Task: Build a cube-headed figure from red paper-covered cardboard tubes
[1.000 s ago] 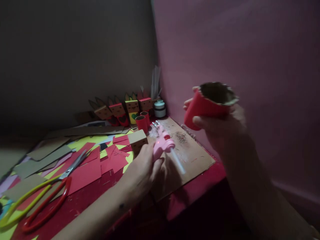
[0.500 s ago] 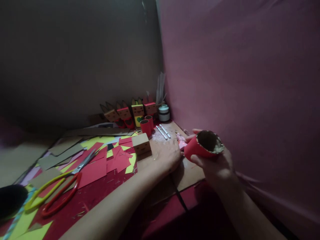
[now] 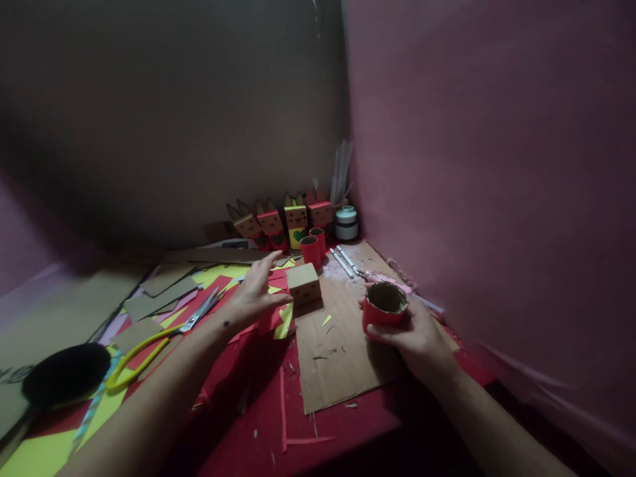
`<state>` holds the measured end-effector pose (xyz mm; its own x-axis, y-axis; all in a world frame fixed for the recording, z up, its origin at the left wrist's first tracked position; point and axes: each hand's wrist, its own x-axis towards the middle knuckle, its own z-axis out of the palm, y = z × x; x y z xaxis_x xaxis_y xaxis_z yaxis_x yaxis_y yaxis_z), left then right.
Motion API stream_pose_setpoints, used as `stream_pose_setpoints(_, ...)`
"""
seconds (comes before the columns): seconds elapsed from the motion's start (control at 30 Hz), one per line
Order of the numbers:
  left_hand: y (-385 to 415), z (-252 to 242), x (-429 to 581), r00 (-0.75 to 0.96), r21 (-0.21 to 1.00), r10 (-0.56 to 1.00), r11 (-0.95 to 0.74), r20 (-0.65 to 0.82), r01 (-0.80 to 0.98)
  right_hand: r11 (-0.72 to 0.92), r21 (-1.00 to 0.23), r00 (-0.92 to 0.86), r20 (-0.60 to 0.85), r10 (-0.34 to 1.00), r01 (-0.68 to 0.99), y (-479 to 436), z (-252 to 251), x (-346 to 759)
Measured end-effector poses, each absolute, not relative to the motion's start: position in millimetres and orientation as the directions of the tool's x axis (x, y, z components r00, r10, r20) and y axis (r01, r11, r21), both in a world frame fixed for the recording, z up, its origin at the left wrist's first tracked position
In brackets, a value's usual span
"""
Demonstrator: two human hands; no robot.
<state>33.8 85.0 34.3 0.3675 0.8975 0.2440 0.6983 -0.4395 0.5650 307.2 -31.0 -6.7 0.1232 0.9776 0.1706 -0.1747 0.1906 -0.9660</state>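
My right hand (image 3: 417,338) is wrapped round a short cardboard tube covered in red paper (image 3: 382,311), held upright over a brown cardboard sheet (image 3: 338,358). My left hand (image 3: 253,291) hovers with fingers spread and nothing in it above red and yellow paper scraps (image 3: 278,318), just left of a small cardboard box with a drawn face (image 3: 304,283). A pink glue gun (image 3: 385,278) lies on the cardboard beyond the tube, near the pink wall.
Yellow-and-red handled scissors (image 3: 159,334) lie left among cardboard pieces. Several little box figures (image 3: 283,222), two red tubes (image 3: 312,248), a small round jar (image 3: 346,223) and white glue sticks (image 3: 344,260) stand at the back corner. A dark round object (image 3: 64,374) lies at far left.
My right hand lowered the red tube from the air to the cardboard. My left hand let go of the pink glue gun and moved left over the paper scraps.
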Motion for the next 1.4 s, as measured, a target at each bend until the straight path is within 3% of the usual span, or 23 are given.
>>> stream_pose_setpoints(0.13, 105, 14, 37, 0.443, 0.704, 0.879, -0.428, 0.178, 0.567, 0.182, -0.982, 0.001, 0.182, 0.983, -0.052, -18, 10, 302)
stream_pose_setpoints(0.27, 106, 5, 47, 0.481, 0.77, 0.859, -0.425, 0.177, 0.476, 0.125, -0.99, -0.069, 0.129, 0.989, -0.068, 2, 23, 293)
stream_pose_setpoints(0.47, 107, 26, 32, 0.371, 0.888, 0.924, -0.247, 0.095, 0.388, 0.132, -0.989, -0.176, 0.141, 0.974, -0.064, 28, 37, 282)
stream_pose_setpoints(0.6, 108, 52, 11, 0.246, 0.986, 0.965, -0.121, 0.089, 0.117, 0.082, -0.996, -0.272, 0.089, 0.958, -0.039, 36, 48, 270)
stream_pose_setpoints(0.73, 99, 69, 3, 0.276, 0.99, 0.952, -0.114, 0.133, -0.085, 0.039, -0.996, -0.377, 0.066, 0.924, -0.078, 39, 48, 253)
stream_pose_setpoints(1.2, 84, 74, 12, 0.325, 0.985, 0.94, -0.143, 0.105, 0.096, -0.036, -0.977, -0.433, 0.061, 0.899, -0.212, 29, 26, 239)
stream_pose_setpoints(1.4, 79, 73, 21, 0.327, 0.981, 0.938, -0.158, 0.113, 0.115, -0.016, -0.985, -0.381, 0.051, 0.923, -0.17, 29, 24, 239)
